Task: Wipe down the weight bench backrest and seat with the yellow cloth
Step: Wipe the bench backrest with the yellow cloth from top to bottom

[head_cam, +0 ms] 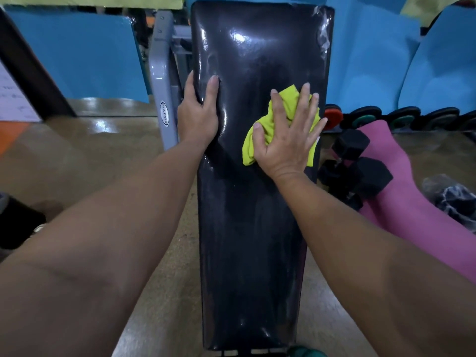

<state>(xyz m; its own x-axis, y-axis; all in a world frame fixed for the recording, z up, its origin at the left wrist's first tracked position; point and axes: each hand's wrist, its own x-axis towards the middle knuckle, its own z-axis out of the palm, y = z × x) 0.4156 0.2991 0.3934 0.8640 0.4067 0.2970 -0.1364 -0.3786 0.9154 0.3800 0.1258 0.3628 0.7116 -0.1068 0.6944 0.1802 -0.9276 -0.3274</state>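
- On the black bench pad (260, 202), about a third of the way down from its far end and toward its right side, lies the yellow cloth (279, 119), crumpled into a loose bunch with folds poking out past the fingertips and the heel of the palm.
- The right hand (288, 140) lies flat on the cloth, fingers straight and spread wide, pressing it against the pad rather than gripping it.
- The left hand (198, 117) rests on the pad's left edge level with the cloth, thumb lying on the top face, the other fingers curled over the side.
- The pad is glossy, with glare near its far end and torn clear wrap at its far right corner.
- Left of the pad stands a grey frame post (163, 99); right of it, black hex dumbbells (358, 166) lie on a pink mat (412, 210).
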